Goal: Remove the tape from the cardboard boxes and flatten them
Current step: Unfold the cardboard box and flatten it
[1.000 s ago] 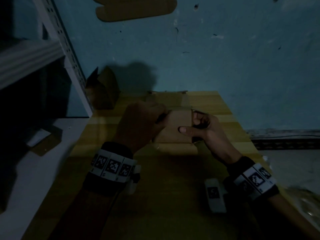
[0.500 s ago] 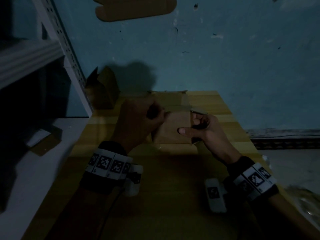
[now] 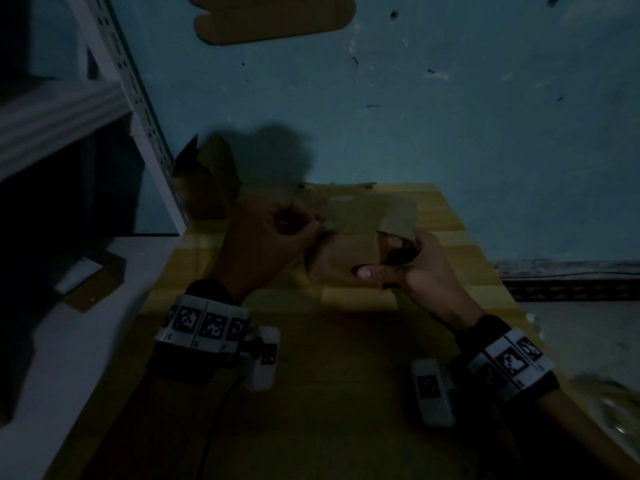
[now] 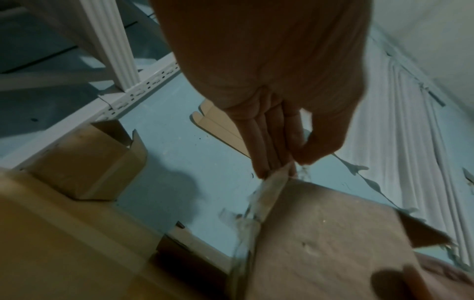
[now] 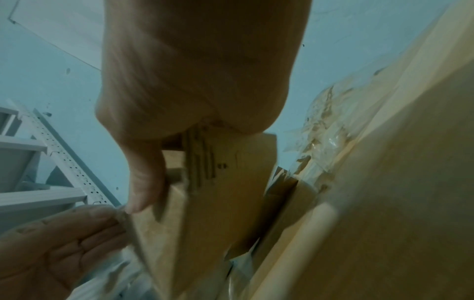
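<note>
Over one table [image 3: 450, 216], two hands: left hand [image 3: 266, 244] pinching tape [image 4: 259, 201], right hand [image 3: 412, 268] gripping box [image 3: 343, 254].

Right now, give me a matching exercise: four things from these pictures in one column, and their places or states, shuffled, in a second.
Things:
1. tape
2. held box
3. open box
4. flat cardboard

Places or states:
A. on the blue floor, far from the table
B. gripped by the right hand
C. beside the white rack
D. pinched by the left hand

Pairs: 1-D, 2-B, 3-C, 4-A
</note>
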